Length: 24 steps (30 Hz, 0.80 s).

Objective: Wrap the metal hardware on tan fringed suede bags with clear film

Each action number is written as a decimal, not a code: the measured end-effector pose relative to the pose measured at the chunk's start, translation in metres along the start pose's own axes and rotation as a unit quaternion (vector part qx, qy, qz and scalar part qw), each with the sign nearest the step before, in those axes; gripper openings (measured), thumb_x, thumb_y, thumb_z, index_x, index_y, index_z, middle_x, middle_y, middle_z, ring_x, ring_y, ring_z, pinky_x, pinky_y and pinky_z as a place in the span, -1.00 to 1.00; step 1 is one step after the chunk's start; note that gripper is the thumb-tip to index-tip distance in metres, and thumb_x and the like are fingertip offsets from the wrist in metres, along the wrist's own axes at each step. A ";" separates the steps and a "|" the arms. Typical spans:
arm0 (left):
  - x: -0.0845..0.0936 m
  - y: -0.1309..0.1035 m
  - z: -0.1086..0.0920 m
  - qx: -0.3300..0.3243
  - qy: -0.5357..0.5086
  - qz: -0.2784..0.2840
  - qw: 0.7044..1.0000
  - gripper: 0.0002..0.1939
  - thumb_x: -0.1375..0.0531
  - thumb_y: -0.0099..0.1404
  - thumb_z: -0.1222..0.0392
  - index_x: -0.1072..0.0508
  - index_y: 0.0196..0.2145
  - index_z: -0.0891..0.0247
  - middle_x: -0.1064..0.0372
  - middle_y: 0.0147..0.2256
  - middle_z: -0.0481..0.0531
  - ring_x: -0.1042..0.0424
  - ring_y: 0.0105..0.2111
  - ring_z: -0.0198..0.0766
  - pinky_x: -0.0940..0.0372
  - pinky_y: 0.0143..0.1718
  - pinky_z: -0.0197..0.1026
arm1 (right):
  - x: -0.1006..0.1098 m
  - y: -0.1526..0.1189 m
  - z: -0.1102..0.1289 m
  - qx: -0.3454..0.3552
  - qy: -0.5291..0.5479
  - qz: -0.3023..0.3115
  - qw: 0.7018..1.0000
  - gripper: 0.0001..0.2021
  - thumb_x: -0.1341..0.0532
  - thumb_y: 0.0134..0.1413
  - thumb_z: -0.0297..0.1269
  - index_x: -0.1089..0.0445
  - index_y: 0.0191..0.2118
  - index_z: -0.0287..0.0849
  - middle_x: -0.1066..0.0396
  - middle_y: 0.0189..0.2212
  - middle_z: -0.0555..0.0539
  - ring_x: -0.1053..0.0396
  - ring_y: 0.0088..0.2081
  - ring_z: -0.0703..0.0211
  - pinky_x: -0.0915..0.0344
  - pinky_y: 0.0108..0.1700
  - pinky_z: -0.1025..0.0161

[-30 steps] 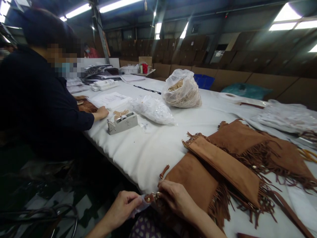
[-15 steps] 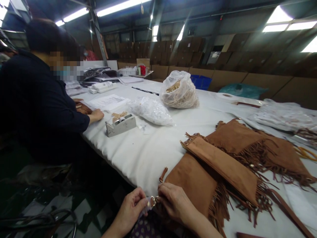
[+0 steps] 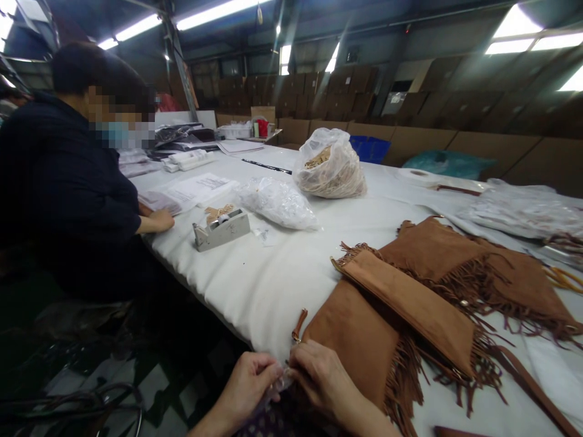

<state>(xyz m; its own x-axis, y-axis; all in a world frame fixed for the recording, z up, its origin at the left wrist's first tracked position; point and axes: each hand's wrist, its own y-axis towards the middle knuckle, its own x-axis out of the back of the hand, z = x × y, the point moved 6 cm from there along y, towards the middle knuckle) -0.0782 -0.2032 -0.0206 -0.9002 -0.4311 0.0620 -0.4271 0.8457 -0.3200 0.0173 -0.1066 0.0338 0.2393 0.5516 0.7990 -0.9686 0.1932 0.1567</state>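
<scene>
At the table's near edge, my left hand (image 3: 248, 382) pinches a small piece of clear plastic (image 3: 283, 381). My right hand (image 3: 325, 373) is close beside it, fingers closed around a brown strap end, mostly hidden by the fingers. The plastic lies between both sets of fingertips and covers the metal fitting there. Just behind my right hand is a brown suede fringed bag (image 3: 353, 334), with a small leather tab (image 3: 299, 325) at its corner. A flat brown zip pouch (image 3: 412, 309) with fringe rests on top of that bag.
More fringed suede (image 3: 432, 249) lies behind, with orange-handled scissors (image 3: 562, 278) at the right. A tape dispenser (image 3: 223, 230), a clear plastic bundle (image 3: 277, 203) and a bag of tan pieces (image 3: 330, 167) stand on the white table (image 3: 264, 279). A co-worker (image 3: 68, 176) sits at the left.
The gold metal fitting between my hands is now covered by the plastic and fingers. My hands have drawn closer together and slightly lower. The co-worker's hand has moved left.
</scene>
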 end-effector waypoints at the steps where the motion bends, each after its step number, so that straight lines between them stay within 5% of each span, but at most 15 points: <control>1: -0.005 0.003 0.000 0.000 -0.007 0.001 1.000 -0.52 -0.17 0.11 -0.18 -0.45 -0.58 0.37 -0.29 -0.68 -0.01 -0.24 -0.65 -0.34 -0.08 -0.61 -0.32 | 0.001 -0.002 0.000 0.004 0.017 0.000 1.000 -0.83 -0.04 0.21 -0.30 -0.27 -0.39 -0.15 -0.37 -0.43 -0.05 -0.30 -0.35 0.20 -0.22 -0.31 0.30; 4: -0.017 0.011 0.001 0.008 -0.043 0.015 0.999 -0.51 -0.21 0.06 -0.20 -0.45 -0.57 0.38 -0.23 -0.71 -0.05 -0.14 -0.69 -0.39 -0.01 -0.64 -0.33 | 0.007 -0.009 0.001 0.009 0.078 -0.007 0.997 -0.85 -0.02 0.22 -0.34 -0.33 -0.27 -0.14 -0.42 -0.23 -0.11 -0.35 -0.17 0.17 -0.28 -0.12 0.25; 7: -0.017 0.012 0.004 0.016 -0.075 0.019 0.997 -0.49 -0.18 0.08 -0.23 -0.43 -0.52 0.37 -0.19 -0.69 -0.09 -0.14 -0.68 -0.39 -0.06 -0.62 -0.32 | 0.019 -0.018 -0.004 -0.032 0.098 -0.047 0.994 -0.77 -0.05 0.20 -0.35 -0.28 -0.03 -0.12 -0.25 0.05 -0.19 -0.24 0.05 0.09 -0.21 0.07 0.16; 15: -0.012 -0.008 0.018 0.072 -0.078 0.091 0.990 -0.56 -0.33 -0.05 -0.13 -0.42 -0.49 0.37 -0.34 -0.61 -0.01 -0.23 -0.61 -0.37 -0.07 -0.55 -0.33 | 0.008 -0.031 -0.020 -0.087 0.087 -0.036 0.992 -0.89 -0.06 0.19 -0.35 -0.33 -0.23 -0.13 -0.30 -0.32 -0.06 -0.29 -0.29 0.20 -0.26 -0.23 0.28; 24: -0.025 0.011 0.008 -0.007 0.039 -0.049 0.998 -0.65 -0.22 0.08 -0.05 -0.40 -0.57 0.34 -0.34 -0.61 -0.02 -0.26 -0.56 -0.31 -0.11 -0.50 -0.30 | -0.011 -0.032 -0.027 -0.104 0.053 -0.075 0.990 -0.93 -0.20 0.04 -0.43 -0.29 -0.40 -0.16 -0.34 -0.40 -0.01 -0.29 -0.32 0.18 -0.20 -0.25 0.26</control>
<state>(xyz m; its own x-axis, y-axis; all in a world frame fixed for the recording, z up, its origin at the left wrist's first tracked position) -0.0601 -0.1856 -0.0337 -0.8579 -0.4861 0.1661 -0.5136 0.8052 -0.2965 0.0471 -0.0971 0.0047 0.3954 0.5844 0.7086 -0.8895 0.4360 0.1367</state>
